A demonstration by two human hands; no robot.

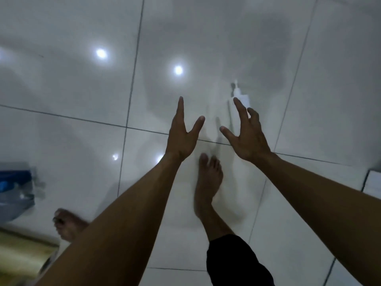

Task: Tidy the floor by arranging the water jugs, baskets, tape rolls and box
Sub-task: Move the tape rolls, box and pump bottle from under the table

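My left hand (182, 134) and my right hand (246, 136) are both stretched forward over the glossy white tiled floor (82, 89), fingers spread, holding nothing. A blurred water jug (14, 188) with a blue top lies at the left edge, well behind and left of my left hand. No basket or tape roll shows. A yellowish, blurred object (22, 250) sits at the lower left corner; I cannot tell whether it is the box.
My bare feet (208, 184) stand on the tiles below my hands, one at centre and one at lower left. A white panel with a dark edge (373, 182) juts in at the right. Ceiling lights reflect off the floor.
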